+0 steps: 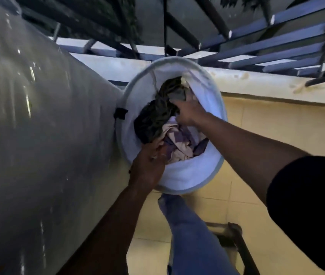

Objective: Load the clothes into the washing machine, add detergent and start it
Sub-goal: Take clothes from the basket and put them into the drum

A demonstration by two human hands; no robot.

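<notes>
Right hand [187, 113] reaches into the round white fabric laundry basket with pale blue rim [197, 175], fingers curled into the far end of the dark green-black crumpled garment [155, 120], gripping it. Left hand [149, 165] is at the basket's near-left rim, fingers closed on the near end of the same dark garment where it meets the pile. Both hands hold cloth; neither is spread flat.

Landmark = basket, biggest to smallest:
- Large grey plastic-covered bulk [29, 126]: fills everything left of the basket and touches its left rim. Can't tell what is under the cover.
- Yellow-tiled floor [256, 135]: beneath and right of the basket.
- Blue-grey metal railing [266, 42]: beyond the basket, above a pale ledge [256, 84] running behind the basket's far rim.
- Leg in blue jeans [193, 235]: just near side of the basket, below its rim.
- Dark metal frame [235, 239]: near side, right of the leg, apart from the basket.
- Purple and cream patterned cloth [179, 143]: inside the basket, under and beside the dark garment, between the two hands.
- Small black clip [120, 113]: on the basket's left rim.

Clothes are all in the basket.
</notes>
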